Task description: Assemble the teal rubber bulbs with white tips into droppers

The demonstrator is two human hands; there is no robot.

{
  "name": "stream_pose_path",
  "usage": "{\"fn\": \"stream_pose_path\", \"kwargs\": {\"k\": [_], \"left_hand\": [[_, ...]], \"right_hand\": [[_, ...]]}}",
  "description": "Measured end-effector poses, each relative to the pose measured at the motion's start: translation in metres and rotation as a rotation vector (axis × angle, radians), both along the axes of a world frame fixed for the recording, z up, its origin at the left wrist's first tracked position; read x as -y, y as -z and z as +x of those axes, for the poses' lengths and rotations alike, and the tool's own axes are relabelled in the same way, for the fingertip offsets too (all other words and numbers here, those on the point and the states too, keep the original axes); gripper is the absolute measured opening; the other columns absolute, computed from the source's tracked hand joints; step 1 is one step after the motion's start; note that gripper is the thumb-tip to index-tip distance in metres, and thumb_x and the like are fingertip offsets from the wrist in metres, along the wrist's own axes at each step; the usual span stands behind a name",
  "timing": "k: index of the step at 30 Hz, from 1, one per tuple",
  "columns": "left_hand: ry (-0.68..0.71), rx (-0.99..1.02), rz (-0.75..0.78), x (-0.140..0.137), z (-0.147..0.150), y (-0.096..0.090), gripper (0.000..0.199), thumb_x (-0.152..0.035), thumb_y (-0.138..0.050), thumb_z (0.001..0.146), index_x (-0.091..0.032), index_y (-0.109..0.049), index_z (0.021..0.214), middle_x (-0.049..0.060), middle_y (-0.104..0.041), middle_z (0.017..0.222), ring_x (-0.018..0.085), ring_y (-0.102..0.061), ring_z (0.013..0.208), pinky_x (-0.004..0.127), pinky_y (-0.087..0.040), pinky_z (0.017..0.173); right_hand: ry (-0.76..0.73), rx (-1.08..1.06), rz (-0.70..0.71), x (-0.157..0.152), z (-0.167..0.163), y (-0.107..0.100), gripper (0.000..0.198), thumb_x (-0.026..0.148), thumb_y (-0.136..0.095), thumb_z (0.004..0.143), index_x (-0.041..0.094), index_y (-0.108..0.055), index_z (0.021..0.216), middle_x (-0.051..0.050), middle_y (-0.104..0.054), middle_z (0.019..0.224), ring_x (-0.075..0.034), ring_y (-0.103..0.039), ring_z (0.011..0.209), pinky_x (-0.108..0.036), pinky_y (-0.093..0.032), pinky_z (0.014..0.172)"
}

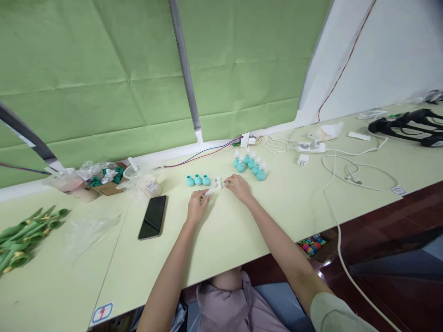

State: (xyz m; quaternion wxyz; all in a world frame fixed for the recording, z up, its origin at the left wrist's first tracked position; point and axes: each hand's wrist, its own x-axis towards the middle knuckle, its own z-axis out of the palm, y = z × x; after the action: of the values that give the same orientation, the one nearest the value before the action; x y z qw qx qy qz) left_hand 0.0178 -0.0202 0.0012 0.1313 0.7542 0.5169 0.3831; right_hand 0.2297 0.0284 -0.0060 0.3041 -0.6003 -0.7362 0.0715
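My left hand (197, 206) is closed in a pinch on a small clear plastic piece (208, 192), which points to the right; its exact kind is too small to tell. Beside it lie several small white caps (219, 180) in a cluster. On the cluster's right side, my right hand (238, 188) has its thumb and fingers drawn together; whatever they pinch is hidden. Just behind the left hand, three turquoise bulbs (198, 180) with open necks stand in a row. Further right is a group of several turquoise bulbs (255, 168) topped with white tips.
A black phone (152, 217) lies left of my left arm. Farther left are a bagged drink cup (149, 184), a cardboard box (112, 184) and green rolled pieces (29, 237). White cables and a power strip (311, 147) spread over the right side of the table (221, 244).
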Motion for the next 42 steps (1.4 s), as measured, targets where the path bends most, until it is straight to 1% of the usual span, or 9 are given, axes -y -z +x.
{"fn": "stream_pose_path", "kwargs": {"k": [5,12,17,20,23,33,37,39,42], "left_hand": [[0.004,-0.004,-0.002,0.001,-0.002,0.002,0.029,-0.033,-0.048,0.084,-0.02,-0.061,0.106,0.004,-0.061,0.082,0.016,-0.048,0.075,0.028,-0.041,0.069],[0.007,-0.019,-0.018,0.0,-0.002,0.004,0.029,-0.031,-0.049,0.083,-0.02,-0.06,0.107,0.004,-0.062,0.088,0.016,-0.048,0.078,0.029,-0.042,0.071],[0.0,-0.021,-0.023,0.0,-0.002,0.004,0.028,-0.03,-0.049,0.083,-0.02,-0.06,0.106,0.005,-0.061,0.088,0.017,-0.049,0.08,0.029,-0.042,0.073],[0.011,-0.021,-0.023,0.001,-0.002,0.003,0.027,-0.029,-0.049,0.083,-0.02,-0.06,0.106,0.005,-0.061,0.09,0.017,-0.048,0.081,0.03,-0.042,0.072],[0.019,-0.031,-0.023,0.001,-0.002,0.003,0.027,-0.029,-0.048,0.083,-0.02,-0.06,0.106,0.005,-0.062,0.09,0.018,-0.048,0.081,0.031,-0.042,0.073],[0.036,-0.043,0.0,0.004,-0.001,0.0,0.026,-0.029,-0.049,0.083,-0.021,-0.06,0.105,0.005,-0.062,0.09,0.017,-0.05,0.083,0.03,-0.042,0.076],[0.044,-0.03,-0.017,0.003,-0.001,0.0,0.027,-0.028,-0.049,0.082,-0.02,-0.061,0.105,0.006,-0.062,0.092,0.017,-0.05,0.084,0.03,-0.042,0.077],[0.041,-0.006,-0.04,0.003,0.0,0.001,0.028,-0.029,-0.05,0.082,-0.019,-0.061,0.106,0.005,-0.063,0.094,0.017,-0.051,0.084,0.03,-0.042,0.077],[0.035,0.054,-0.099,0.003,0.001,0.001,0.029,-0.03,-0.051,0.08,-0.018,-0.062,0.105,0.004,-0.063,0.092,0.014,-0.053,0.077,0.028,-0.043,0.073]], "right_hand": [[-0.012,0.076,0.022,-0.003,-0.007,0.004,0.01,0.027,-0.061,0.079,0.026,-0.067,0.087,-0.002,-0.06,0.093,-0.017,-0.049,0.093,-0.025,-0.038,0.072],[0.006,0.056,0.057,-0.001,-0.004,-0.001,0.008,0.028,-0.061,0.077,0.024,-0.066,0.082,-0.001,-0.061,0.091,-0.016,-0.049,0.091,-0.025,-0.038,0.075],[-0.023,0.061,0.007,0.003,-0.001,-0.004,0.009,0.027,-0.061,0.076,0.024,-0.066,0.083,-0.001,-0.061,0.095,-0.018,-0.049,0.094,-0.029,-0.035,0.079],[-0.06,0.04,-0.018,0.001,0.005,-0.004,0.017,0.03,-0.064,0.073,0.027,-0.066,0.09,-0.001,-0.061,0.099,-0.019,-0.048,0.098,-0.033,-0.033,0.082],[-0.022,-0.007,-0.03,-0.003,0.012,-0.004,0.021,0.03,-0.065,0.073,0.029,-0.065,0.094,-0.001,-0.061,0.1,-0.02,-0.049,0.098,-0.033,-0.034,0.081],[-0.001,0.08,0.005,-0.002,0.008,-0.001,0.007,0.025,-0.061,0.077,0.023,-0.067,0.078,-0.003,-0.064,0.09,-0.02,-0.05,0.092,-0.032,-0.033,0.079],[0.029,-0.017,0.043,-0.001,0.008,-0.008,0.007,0.026,-0.06,0.076,0.022,-0.067,0.075,-0.003,-0.064,0.09,-0.02,-0.051,0.092,-0.031,-0.034,0.08],[-0.007,-0.14,0.081,0.002,0.004,-0.015,0.009,0.029,-0.06,0.077,0.023,-0.067,0.079,-0.003,-0.063,0.092,-0.018,-0.051,0.088,-0.031,-0.036,0.079],[-0.208,-0.284,0.129,0.012,-0.009,-0.027,0.012,0.032,-0.06,0.078,0.023,-0.067,0.083,-0.002,-0.062,0.093,-0.017,-0.051,0.086,-0.029,-0.039,0.078]]}}
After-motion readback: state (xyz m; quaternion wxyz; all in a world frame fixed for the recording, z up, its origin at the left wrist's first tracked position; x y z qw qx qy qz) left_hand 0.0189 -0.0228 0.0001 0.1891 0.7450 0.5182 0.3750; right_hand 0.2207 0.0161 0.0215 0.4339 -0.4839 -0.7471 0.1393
